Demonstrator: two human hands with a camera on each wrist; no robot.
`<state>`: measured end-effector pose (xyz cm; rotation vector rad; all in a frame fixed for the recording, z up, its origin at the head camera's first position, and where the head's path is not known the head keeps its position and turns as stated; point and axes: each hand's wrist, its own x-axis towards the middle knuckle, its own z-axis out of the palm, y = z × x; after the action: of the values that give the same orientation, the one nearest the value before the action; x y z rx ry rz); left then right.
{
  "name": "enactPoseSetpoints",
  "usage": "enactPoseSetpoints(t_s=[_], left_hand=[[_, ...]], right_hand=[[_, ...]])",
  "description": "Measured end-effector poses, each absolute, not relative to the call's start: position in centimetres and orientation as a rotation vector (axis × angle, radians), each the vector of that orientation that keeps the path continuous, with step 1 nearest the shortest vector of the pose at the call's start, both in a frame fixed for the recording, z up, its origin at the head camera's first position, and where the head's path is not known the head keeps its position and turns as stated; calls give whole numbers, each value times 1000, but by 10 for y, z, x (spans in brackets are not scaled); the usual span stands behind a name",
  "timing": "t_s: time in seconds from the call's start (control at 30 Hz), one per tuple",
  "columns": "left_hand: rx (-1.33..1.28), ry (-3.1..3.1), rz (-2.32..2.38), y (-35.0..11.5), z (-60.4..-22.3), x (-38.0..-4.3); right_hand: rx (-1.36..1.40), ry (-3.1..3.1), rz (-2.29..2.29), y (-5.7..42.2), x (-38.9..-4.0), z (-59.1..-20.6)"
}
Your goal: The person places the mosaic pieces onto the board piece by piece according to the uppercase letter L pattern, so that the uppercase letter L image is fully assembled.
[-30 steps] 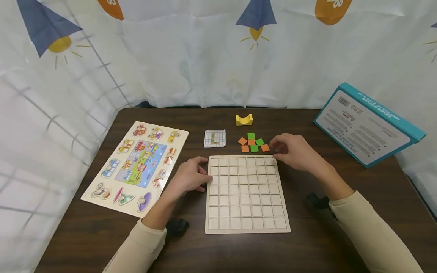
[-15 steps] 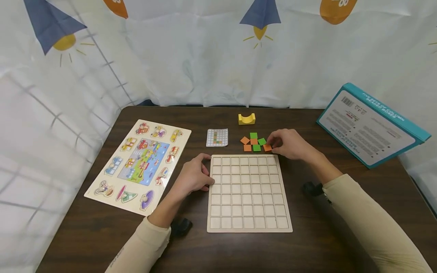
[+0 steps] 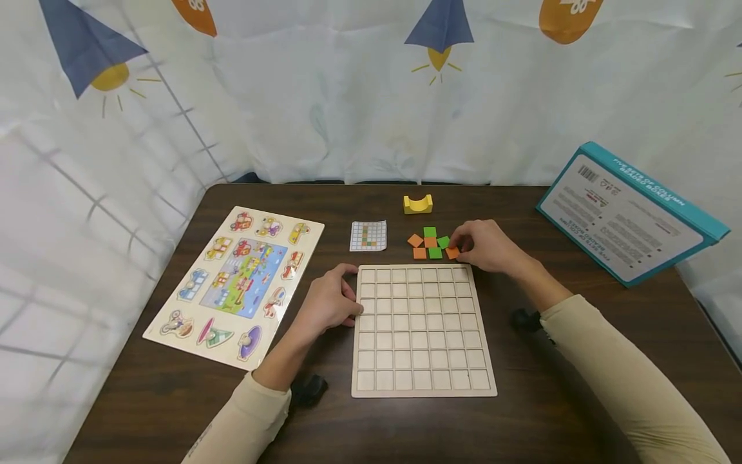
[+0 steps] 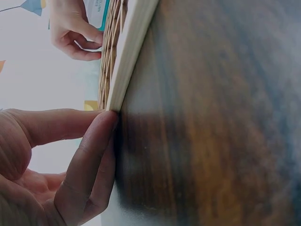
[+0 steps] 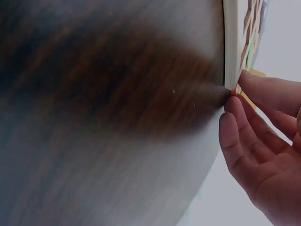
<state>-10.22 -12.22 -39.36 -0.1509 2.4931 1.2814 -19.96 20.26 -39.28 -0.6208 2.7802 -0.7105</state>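
Observation:
A pale wooden grid board (image 3: 423,331) lies flat at the middle of the table. My left hand (image 3: 328,299) pinches its left edge, thumb over the rim and fingertips against the side in the left wrist view. Beyond the board's far edge is a small group of orange and green square tiles (image 3: 429,243). My right hand (image 3: 489,247) is at their right end, thumb and fingertips pinching an orange tile (image 3: 452,253). In the right wrist view only a sliver of that tile shows between the fingers, next to the board's corner.
A small printed grid card (image 3: 368,236) lies left of the tiles. Behind them stands a yellow arched block (image 3: 418,204). A wooden peg puzzle (image 3: 234,283) with vehicle pictures lies on the left. On the right, a teal and white box (image 3: 628,212) leans tilted near a curtain (image 3: 348,116).
My right hand has moved left from beside the tiles onto the rightmost orange tile and taken hold of it. My left hand stays at the board's edge.

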Motion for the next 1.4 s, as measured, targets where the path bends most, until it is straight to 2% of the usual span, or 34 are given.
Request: enactPoseSetpoints(t_s=[1.03,1.4], left_hand=[[-131,2496,1247,-123,-392,-102],[-132,2483,1267,-124,-392,-102]], right_hand=[[-483,2774,-778,207,-199,-388],[-392,2740,-942,201,-193,-382]])
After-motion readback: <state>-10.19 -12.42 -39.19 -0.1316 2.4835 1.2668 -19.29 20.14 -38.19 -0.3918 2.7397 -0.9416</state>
